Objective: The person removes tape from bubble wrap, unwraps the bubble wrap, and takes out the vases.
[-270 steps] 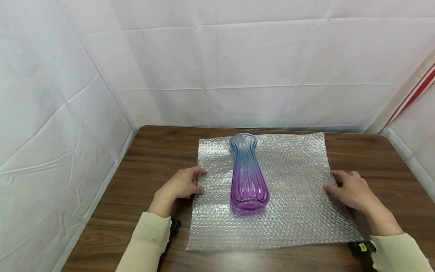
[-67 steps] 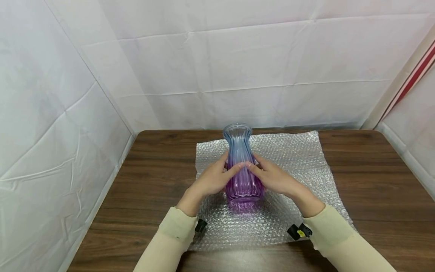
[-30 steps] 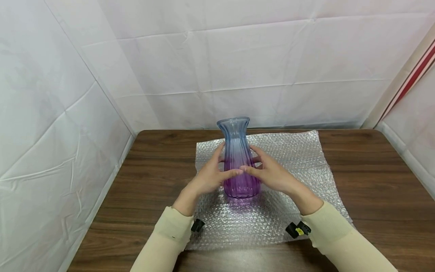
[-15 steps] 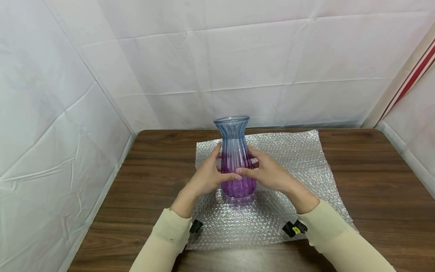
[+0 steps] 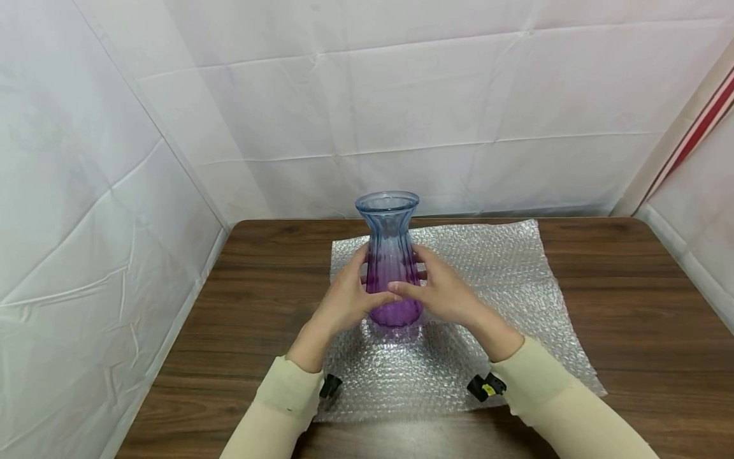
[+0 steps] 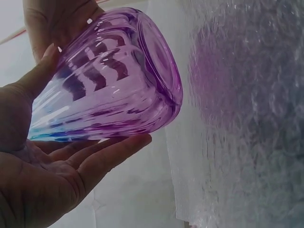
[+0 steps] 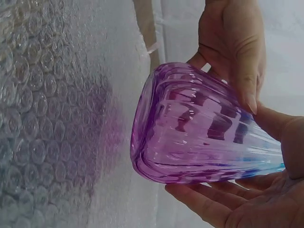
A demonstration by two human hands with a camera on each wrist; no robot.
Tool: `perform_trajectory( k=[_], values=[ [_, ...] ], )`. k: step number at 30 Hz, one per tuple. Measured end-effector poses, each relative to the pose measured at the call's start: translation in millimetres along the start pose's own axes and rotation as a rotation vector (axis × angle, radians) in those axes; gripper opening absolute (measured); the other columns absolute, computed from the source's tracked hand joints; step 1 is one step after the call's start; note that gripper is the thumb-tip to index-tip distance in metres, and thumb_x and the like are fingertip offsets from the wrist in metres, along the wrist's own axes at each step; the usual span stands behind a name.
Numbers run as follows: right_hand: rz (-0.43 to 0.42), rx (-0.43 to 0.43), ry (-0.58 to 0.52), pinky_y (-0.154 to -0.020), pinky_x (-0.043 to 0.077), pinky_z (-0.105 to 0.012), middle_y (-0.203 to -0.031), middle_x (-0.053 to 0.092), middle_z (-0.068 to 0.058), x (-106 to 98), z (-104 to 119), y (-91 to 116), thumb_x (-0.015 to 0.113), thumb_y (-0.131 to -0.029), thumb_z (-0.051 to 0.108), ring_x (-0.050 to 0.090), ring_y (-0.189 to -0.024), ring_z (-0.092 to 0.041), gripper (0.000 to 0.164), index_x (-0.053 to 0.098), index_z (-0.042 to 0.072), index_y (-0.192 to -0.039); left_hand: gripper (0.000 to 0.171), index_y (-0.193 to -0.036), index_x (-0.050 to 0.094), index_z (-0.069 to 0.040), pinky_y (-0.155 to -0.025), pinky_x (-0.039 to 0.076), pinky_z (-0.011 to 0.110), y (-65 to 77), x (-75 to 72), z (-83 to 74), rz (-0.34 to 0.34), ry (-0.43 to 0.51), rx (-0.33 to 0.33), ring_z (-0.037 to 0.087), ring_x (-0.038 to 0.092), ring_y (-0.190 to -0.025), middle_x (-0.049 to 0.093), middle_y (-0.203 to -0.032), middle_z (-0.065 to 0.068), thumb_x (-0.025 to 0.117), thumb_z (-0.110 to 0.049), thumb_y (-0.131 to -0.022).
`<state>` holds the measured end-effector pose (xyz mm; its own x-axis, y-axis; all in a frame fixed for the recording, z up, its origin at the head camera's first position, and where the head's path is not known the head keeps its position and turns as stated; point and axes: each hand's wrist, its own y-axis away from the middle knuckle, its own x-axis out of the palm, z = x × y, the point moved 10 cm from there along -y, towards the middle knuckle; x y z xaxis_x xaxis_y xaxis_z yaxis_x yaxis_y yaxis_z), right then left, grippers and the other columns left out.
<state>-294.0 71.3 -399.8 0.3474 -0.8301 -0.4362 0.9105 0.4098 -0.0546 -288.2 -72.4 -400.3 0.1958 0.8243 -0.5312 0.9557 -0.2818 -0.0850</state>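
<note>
A ribbed glass vase [image 5: 393, 255], blue at the mouth and purple at the base, is held between both hands in the head view. It stands nearly upright, mouth up. The left hand [image 5: 343, 296] grips its left side and the right hand [image 5: 441, 290] its right side, their thumbs meeting across the front. Fingers wrap behind the glass, partly seen through it. In the left wrist view the vase's purple base [image 6: 161, 57] hangs apart from the bubble wrap [image 6: 247, 118]. The right wrist view shows the same gap between base and sheet.
The bubble wrap sheet [image 5: 504, 319] lies flat on a dark wood-grain table [image 5: 258, 306], below and to the right of the vase. White sheeting [image 5: 401, 115] hangs behind the table and along its left. A red stripe [image 5: 699, 137] runs along the right corner.
Earlier the vase lay on the bubble wrap with the hands at the sheet's edges. Both hands have since gripped it, lifted it and tilted it upright, shifting slightly left.
</note>
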Motion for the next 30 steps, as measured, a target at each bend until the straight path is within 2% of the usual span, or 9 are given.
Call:
perform_trajectory(
  k=[3, 10, 17, 23, 30],
  values=[
    [-0.007, -0.001, -0.010, -0.100, 0.057, -0.055, -0.152, 0.051, -0.016, 2.0, 0.6, -0.7, 0.077, -0.094, 0.036, 0.059, -0.131, -0.046, 0.087, 0.028, 0.014, -0.163, 0.107, -0.165, 0.022, -0.023, -0.101, 0.057, 0.049, 0.3, -0.5, 0.2, 0.002, 0.016, 0.007, 0.035, 0.063, -0.128, 0.049, -0.155, 0.009, 0.090, -0.031, -0.082],
    [-0.012, -0.008, -0.017, -0.104, 0.053, -0.060, -0.156, 0.047, -0.015, 6.5, 4.6, -2.5, 0.076, -0.095, 0.034, 0.052, -0.138, -0.049, 0.089, 0.024, 0.017, -0.165, 0.106, -0.165, 0.021, -0.025, -0.103, 0.056, 0.048, 1.7, -3.1, 1.5, -0.009, 0.032, 0.008, 0.034, 0.061, -0.132, 0.048, -0.156, 0.007, 0.088, -0.028, -0.084],
    [-0.020, -0.010, 0.024, -0.104, 0.053, -0.059, -0.159, 0.046, -0.013, 9.4, 7.8, -4.0, 0.076, -0.095, 0.036, 0.053, -0.137, -0.046, 0.088, 0.025, 0.020, -0.165, 0.108, -0.167, 0.017, -0.021, -0.105, 0.055, 0.052, 5.2, -8.2, 5.0, -0.038, 0.025, -0.013, 0.039, 0.059, -0.133, 0.042, -0.161, 0.013, 0.087, -0.025, -0.085],
    [-0.038, 0.006, 0.050, -0.105, 0.052, -0.059, -0.159, 0.046, -0.012, 12.2, 10.3, -7.1, 0.076, -0.095, 0.035, 0.053, -0.139, -0.044, 0.089, 0.024, 0.021, -0.165, 0.107, -0.167, 0.016, -0.022, -0.101, 0.057, 0.053, 8.2, -12.6, 8.2, -0.063, 0.037, -0.038, 0.040, 0.057, -0.136, 0.039, -0.164, 0.012, 0.087, -0.022, -0.086],
    [-0.061, 0.011, 0.073, -0.105, 0.053, -0.058, -0.159, 0.047, -0.010, 14.7, 14.2, -9.9, 0.077, -0.095, 0.033, 0.053, -0.139, -0.042, 0.089, 0.025, 0.023, -0.166, 0.109, -0.167, 0.016, -0.023, -0.105, 0.053, 0.059, 9.6, -19.3, 11.5, -0.107, 0.017, -0.032, 0.039, 0.055, -0.138, 0.043, -0.162, 0.014, 0.087, -0.023, -0.085]
  ],
)
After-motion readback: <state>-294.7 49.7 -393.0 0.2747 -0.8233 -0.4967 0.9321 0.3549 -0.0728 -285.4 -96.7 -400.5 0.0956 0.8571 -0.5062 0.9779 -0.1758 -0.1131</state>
